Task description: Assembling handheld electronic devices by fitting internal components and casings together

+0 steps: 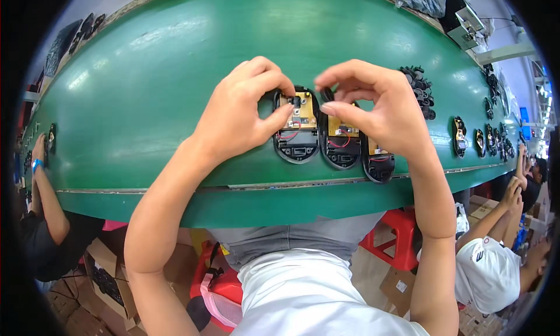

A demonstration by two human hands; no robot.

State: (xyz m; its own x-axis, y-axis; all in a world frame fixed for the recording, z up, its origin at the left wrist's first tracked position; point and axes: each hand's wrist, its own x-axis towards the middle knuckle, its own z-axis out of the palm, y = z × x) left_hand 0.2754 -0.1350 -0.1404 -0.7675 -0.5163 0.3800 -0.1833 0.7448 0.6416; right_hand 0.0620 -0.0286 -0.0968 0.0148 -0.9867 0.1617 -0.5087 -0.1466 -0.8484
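Directly before me on the green table (175, 102), three black oval plastic casings lie side by side near my hands, each showing a tan circuit board and a bit of red wire. The left casing (297, 153) sits farthest from me, the middle casing (340, 159) slightly nearer, and the right casing (378, 172) nearest the table's edge, partly hidden by my right hand (388, 109).

One heap of small black parts (421, 89) lies just beyond that hand, too tangled to count. Farther right, one more black casing with a tan board (459, 136) lies by itself, and beyond it trails a row of similar casings (479, 142), too small and crowded to count.

My left hand (240, 107) is curled at the left casing, thumb and forefinger a narrow gap apart, their tips over its board beside a small black component; I cannot tell whether they grip it or merely touch. My right hand is over the middle casing, fingers bent, thumb and fingers clamped on one small black rounded piece (328, 95). Below the table I count two red plastic stools (402, 245), one to each side of me.
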